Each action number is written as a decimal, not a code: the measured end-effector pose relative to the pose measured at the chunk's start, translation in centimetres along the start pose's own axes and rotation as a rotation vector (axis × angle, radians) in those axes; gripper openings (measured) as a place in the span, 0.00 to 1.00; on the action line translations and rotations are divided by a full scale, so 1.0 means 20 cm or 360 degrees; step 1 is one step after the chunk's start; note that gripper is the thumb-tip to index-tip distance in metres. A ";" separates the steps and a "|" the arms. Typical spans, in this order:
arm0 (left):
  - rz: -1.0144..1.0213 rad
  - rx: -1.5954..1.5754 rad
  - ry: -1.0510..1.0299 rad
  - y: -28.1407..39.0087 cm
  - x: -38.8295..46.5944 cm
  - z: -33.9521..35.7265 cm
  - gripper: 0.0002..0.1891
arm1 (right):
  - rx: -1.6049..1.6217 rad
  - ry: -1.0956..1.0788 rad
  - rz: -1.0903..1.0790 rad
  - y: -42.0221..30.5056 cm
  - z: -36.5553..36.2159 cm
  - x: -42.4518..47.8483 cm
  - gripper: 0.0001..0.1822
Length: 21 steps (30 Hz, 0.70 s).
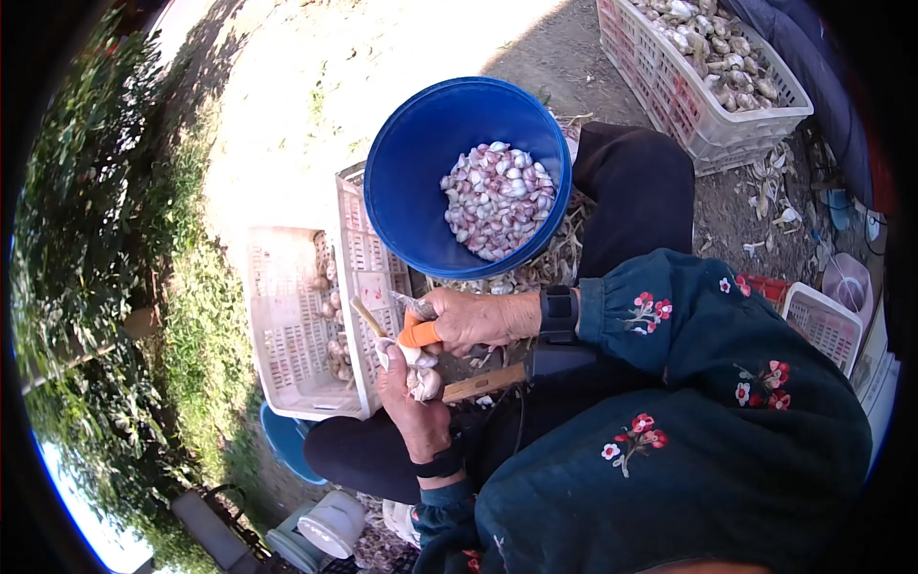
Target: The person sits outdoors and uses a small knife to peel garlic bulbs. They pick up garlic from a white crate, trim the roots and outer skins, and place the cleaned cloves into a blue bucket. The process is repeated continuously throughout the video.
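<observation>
My left hand point(416, 416) holds an opened garlic bulb point(424, 383) with a dry stem pointing up and left. Close above it, my right hand point(470, 321), with orange covers on some fingers, touches the bulb. A small greyish, pointed thing shows at the right fingertips; its kind is unclear. Beyond my hands, a blue plastic bucket point(401, 165) contains loose garlic cloves point(498, 197), pink and white. To the left, a white plastic crate point(287, 323) has some garlic bulbs point(336, 351) in it.
Another crate point(667, 93), full of garlic bulbs, stands at upper right. A wooden strip point(484, 382) lies between my legs. Garlic skins litter the ground. A blue basin point(287, 445) and a white bucket point(333, 524) are at lower left, a small white basket point(821, 326) at right.
</observation>
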State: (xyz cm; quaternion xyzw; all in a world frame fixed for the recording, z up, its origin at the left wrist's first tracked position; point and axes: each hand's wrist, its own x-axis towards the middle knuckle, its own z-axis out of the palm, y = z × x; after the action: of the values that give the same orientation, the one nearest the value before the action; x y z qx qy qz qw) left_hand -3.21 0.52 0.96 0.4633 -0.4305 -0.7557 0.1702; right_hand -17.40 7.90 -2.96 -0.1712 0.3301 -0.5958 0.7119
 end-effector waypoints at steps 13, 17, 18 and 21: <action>-0.0111 -0.0589 -0.0183 -0.01 0.06 -0.13 0.18 | 0.0809 -0.0238 -0.0283 -0.10 -0.12 -0.02 0.15; 0.0089 -0.0609 -0.0059 0.02 0.07 -0.08 0.21 | 0.1340 0.0590 -0.0340 -0.15 -0.27 0.01 0.15; 0.0130 -0.0591 -0.0126 0.01 0.08 -0.10 0.21 | 0.1093 0.0686 -0.0335 -0.12 -0.25 0.00 0.16; 0.0200 -0.0609 -0.0057 -0.01 0.09 -0.09 0.22 | 0.0057 0.0436 -0.0352 -0.05 -0.07 -0.03 0.18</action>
State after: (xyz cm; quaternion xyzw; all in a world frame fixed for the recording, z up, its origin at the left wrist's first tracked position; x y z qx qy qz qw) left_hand -2.57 -1.50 -0.51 0.3811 -0.3102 -0.8197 0.2943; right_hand -19.12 8.38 -3.08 -0.1109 0.3925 -0.6939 0.5934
